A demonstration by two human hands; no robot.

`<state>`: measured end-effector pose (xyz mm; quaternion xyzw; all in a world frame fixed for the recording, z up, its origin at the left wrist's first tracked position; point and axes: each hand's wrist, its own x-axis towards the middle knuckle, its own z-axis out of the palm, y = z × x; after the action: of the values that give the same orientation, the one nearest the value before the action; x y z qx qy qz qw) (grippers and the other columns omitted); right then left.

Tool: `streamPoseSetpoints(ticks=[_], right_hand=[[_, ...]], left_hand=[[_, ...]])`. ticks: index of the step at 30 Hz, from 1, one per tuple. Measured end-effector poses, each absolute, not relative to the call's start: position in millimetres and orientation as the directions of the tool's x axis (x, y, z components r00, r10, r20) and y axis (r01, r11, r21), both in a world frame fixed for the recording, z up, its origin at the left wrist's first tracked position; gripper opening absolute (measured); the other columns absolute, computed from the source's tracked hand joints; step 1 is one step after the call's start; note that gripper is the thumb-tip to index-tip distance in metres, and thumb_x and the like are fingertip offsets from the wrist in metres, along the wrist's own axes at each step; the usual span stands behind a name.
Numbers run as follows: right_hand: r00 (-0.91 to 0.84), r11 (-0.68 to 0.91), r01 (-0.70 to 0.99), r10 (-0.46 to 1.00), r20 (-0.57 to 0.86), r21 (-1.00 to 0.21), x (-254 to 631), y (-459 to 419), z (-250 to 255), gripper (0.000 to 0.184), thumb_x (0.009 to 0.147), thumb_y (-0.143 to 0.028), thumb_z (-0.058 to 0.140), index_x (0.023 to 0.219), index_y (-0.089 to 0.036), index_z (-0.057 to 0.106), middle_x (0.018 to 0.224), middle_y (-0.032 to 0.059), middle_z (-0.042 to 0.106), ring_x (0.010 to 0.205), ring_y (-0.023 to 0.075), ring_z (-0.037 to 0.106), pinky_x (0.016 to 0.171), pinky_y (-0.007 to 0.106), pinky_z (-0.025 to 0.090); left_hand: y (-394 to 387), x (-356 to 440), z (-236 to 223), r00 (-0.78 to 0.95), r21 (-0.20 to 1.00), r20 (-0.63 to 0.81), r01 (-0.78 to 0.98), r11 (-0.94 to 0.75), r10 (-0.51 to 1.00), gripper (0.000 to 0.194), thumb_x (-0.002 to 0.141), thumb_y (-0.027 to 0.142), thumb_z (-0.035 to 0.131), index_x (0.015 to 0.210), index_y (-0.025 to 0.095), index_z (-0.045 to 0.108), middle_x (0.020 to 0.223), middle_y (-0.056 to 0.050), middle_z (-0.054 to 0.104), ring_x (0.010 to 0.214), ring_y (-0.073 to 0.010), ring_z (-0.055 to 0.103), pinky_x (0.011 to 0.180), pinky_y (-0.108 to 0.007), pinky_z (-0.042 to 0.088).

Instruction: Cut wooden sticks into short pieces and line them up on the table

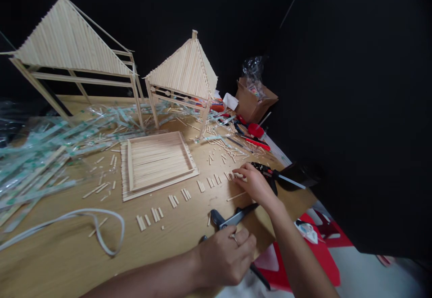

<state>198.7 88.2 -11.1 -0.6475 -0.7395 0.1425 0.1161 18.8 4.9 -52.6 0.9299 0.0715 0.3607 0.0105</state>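
Observation:
My right hand (254, 183) reaches to the right end of a row of short wooden stick pieces (211, 182). Its thumb and fingertips close around a small pale piece there. In front, my left hand (229, 254) is curled shut over a dark-handled cutting tool (232, 220) with a metal blade. The fingers hide much of that tool, and a black handle end (259, 276) sticks out below the hand. More cut stick pieces (155, 214) lie in small groups leftward along the table. One longer thin stick (236, 196) lies just below my right hand.
A shallow stick-built tray (162, 160) lies mid-table. Behind stand two roofed stick models (184, 70) (76, 41). Plastic wrappers (84, 129) spread at left, beside a white cable (101, 212). A glue gun (266, 169), red-handled tools (256, 141) and a cardboard box (254, 102) are at right.

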Motion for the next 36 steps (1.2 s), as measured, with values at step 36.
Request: streamPoseSetpoints(ticks=[36], right_hand=[[-0.363, 0.268, 0.602, 0.931, 0.042, -0.752, 190, 40, -1, 0.017, 0.084, -0.026, 0.059, 0.099, -0.023, 0.066, 0.101, 0.0038, 0.059, 0.092, 0.0147, 0.057, 0.081, 0.025, 0.044]], left_hand=[[56, 11, -25, 0.544, 0.832, -0.29, -0.264, 0.489, 0.787, 0.03, 0.075, 0.037, 0.068, 0.09, 0.011, 0.068, 0.075, -0.004, 0.065, 0.065, -0.0098, 0.053, 0.059, -0.019, 0.037]])
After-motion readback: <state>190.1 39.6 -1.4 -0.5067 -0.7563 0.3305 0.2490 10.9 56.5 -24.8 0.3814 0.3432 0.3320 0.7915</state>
